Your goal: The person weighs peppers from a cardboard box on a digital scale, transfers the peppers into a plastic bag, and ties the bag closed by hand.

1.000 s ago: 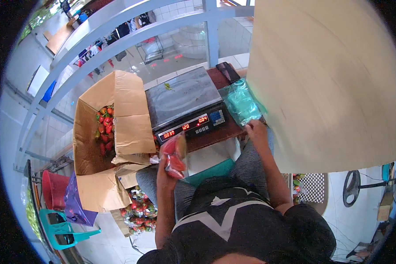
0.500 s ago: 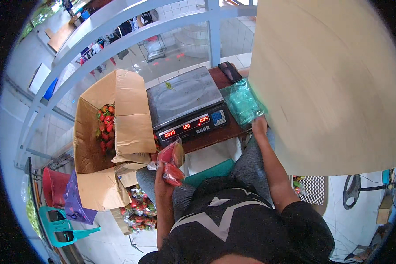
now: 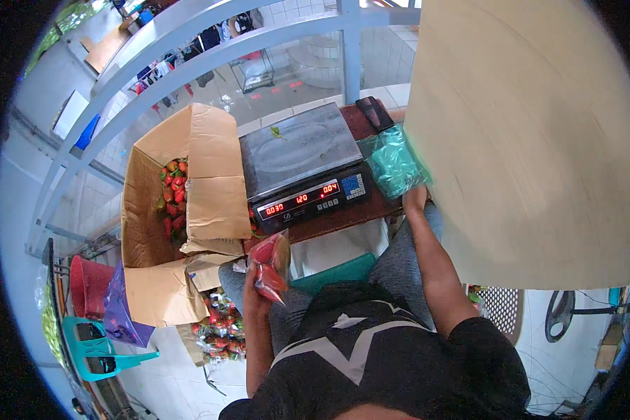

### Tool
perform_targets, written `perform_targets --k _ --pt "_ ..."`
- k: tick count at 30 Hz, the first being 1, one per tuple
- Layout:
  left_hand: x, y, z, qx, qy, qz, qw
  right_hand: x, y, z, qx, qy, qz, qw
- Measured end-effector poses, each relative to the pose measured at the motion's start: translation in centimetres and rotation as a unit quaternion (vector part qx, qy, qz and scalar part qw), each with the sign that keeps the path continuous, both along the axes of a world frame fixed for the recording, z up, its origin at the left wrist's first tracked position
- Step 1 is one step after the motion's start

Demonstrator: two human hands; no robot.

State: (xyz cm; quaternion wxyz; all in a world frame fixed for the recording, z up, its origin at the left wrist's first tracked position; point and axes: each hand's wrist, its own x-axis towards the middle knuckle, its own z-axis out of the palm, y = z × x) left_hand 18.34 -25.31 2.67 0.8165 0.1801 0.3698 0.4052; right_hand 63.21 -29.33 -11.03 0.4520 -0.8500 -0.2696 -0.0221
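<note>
Red peppers (image 3: pixel 267 269) sit inside a clear plastic bag that my left hand (image 3: pixel 255 299) grips from below, just in front of the digital scale. My right hand (image 3: pixel 414 198) is at the near corner of a green plastic bag (image 3: pixel 393 164), its fingertips partly hidden and seemingly closed on that edge. Between and beyond my hands stands the scale (image 3: pixel 302 150), its red display lit. Only a small green leaf (image 3: pixel 276 131) and a few bits lie on its metal pan.
An open cardboard box (image 3: pixel 213 161) with loose red peppers (image 3: pixel 175 189) stands left of the scale. Bagged peppers (image 3: pixel 222 329) lie low beside my left leg. A large tan board (image 3: pixel 525 140) blocks the right side. A dark phone-like object (image 3: pixel 375 113) rests behind the green bag.
The view has shifted slightly. My left hand has turned the bag of peppers a little more upright and lowered it slightly. My right hand stays at the green bag's corner.
</note>
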Motion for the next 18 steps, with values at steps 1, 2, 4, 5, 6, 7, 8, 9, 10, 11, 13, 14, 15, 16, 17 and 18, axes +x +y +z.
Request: perform_targets --k 1,2,4,5,6,7,8,9,10,11,13,14,15,16,17,18 --pt "-0.5 0.0 0.0 -0.001 0.0 0.004 1.0 0.1 0.0 -0.3 -0.074 0.013 -0.018 0.997" --pt "-1.1 -0.1 0.1 0.007 -0.001 -0.001 1.0 0.2 -0.1 -0.5 -0.075 0.013 -0.014 0.997" --pt "-1.6 -0.6 0.8 0.02 0.02 0.022 0.999 0.1 0.0 -0.6 -0.141 -0.102 0.025 0.984" --pt "-2.2 -0.8 0.9 0.017 0.021 0.033 0.999 -0.1 0.0 -0.5 -0.143 -0.102 0.037 0.984" --pt "-3.1 -0.8 1.0 0.021 0.027 0.034 0.999 -0.2 -0.1 -0.3 -0.269 -0.186 0.051 0.943" --pt "-4.2 -1.1 1.1 0.025 0.033 0.039 0.998 -0.3 -0.1 -0.2 -0.387 -0.27 0.067 0.879" --pt "-5.2 -1.3 1.3 0.0 0.038 0.049 0.998 -0.2 0.0 -0.1 -0.512 -0.293 0.08 0.804" --pt "-6.8 -1.6 0.6 -0.003 0.04 0.07 0.997 -0.1 -0.3 -0.1 -0.456 -0.303 0.065 0.834" --pt "-8.7 -1.9 -0.6 -0.023 0.048 0.078 0.996 -0.1 -0.4 0.1 -0.41 -0.293 0.06 0.862" --pt "-9.9 -2.2 -1.1 -0.042 0.055 0.082 0.994 0.2 -0.8 0.1 -0.367 -0.255 0.045 0.893" --pt "-9.8 -3.4 0.6 -0.035 0.085 0.115 0.989 1.0 -1.4 -0.1 -0.311 -0.186 0.015 0.932" --pt "-10.4 -4.0 0.7 -0.03 0.056 0.108 0.992 0.9 -1.4 -0.1 -0.279 -0.168 0.013 0.945" --pt "-11.0 -4.4 0.7 -0.024 0.026 0.1 0.994 0.7 -1.1 -0.2 -0.242 -0.161 0.02 0.957" --pt "-11.8 -4.7 0.1 -0.022 0.007 0.083 0.996 0.6 -1.1 -0.4 -0.175 -0.159 0.036 0.971" --pt "-12.1 -5.2 -0.7 -0.021 0.005 0.088 0.996 0.6 -1.0 -0.6 -0.108 -0.158 0.056 0.98" --pt "-12.2 -5.6 -1.5 -0.022 0.012 0.109 0.994 0.6 -1.0 -0.8 -0.041 -0.154 0.069 0.985"
